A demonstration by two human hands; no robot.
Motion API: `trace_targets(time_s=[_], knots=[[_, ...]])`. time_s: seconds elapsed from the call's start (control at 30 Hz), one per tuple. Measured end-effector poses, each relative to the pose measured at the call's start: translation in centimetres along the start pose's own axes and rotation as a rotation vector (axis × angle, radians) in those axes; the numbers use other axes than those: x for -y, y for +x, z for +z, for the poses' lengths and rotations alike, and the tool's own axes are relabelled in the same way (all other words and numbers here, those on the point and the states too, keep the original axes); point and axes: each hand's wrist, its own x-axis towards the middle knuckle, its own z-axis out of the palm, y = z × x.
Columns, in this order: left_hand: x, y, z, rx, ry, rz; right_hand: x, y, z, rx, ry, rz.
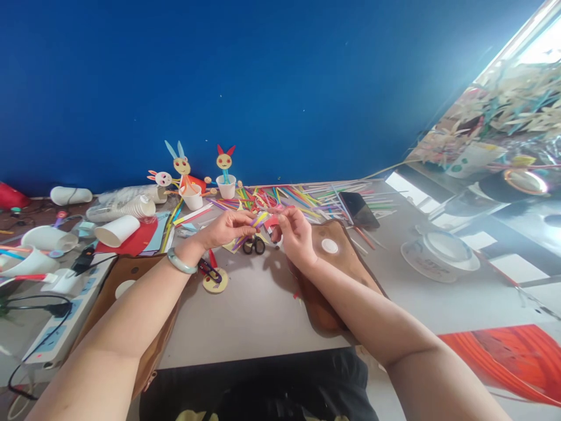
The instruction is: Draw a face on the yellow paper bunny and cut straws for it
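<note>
My left hand (pixel 228 229), with a pale bangle (pixel 180 262) on its wrist, is closed on yellow and purple paper strips (pixel 259 221) above the middle of the table. Close beside it on the right, my right hand (pixel 297 231) pinches a small red paper piece (pixel 270 221). Black-handled scissors (pixel 254 245) lie just below the strips, their blades hidden. Nearer me on the left are a yellow round disc (pixel 215 281) and a dark cutter (pixel 210 271) lying across its edge.
Colourful strips (pixel 302 196) spread along the wall, near a phone (pixel 359 209). Rabbit figures in cups (pixel 227 187) stand behind. Brown pads (pixel 346 275) lie either side; a power strip (pixel 72 318) and paper cups (pixel 117 231) are left, a lidded bowl (pixel 440 257) right.
</note>
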Motion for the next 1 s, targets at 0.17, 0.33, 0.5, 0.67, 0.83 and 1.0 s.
trace_targets(time_s=[0.17,0.33,0.5,0.67,0.83,1.0], knots=[[-0.3,0.2,0.1,-0.025,0.026,0.015,0.0,-0.1,0.2,-0.008,-0.013,0.012],[-0.1,0.3,-0.2,-0.071,0.061,0.028,0.4,-0.3,0.3,-0.016,-0.047,-0.001],[0.3,0.3,-0.7,-0.098,0.098,0.059,0.4,-0.6,0.2,-0.052,-0.140,-0.084],[0.5,0.2,-0.6,-0.100,0.131,0.081,0.3,-1.1,0.2,-0.028,-0.222,-0.130],[0.2,0.3,-0.2,-0.152,0.193,0.127,0.6,-1.5,0.3,-0.018,-0.256,-0.191],[-0.2,0.4,-0.3,-0.185,0.218,0.143,0.5,-1.3,0.1,-0.012,-0.320,-0.253]])
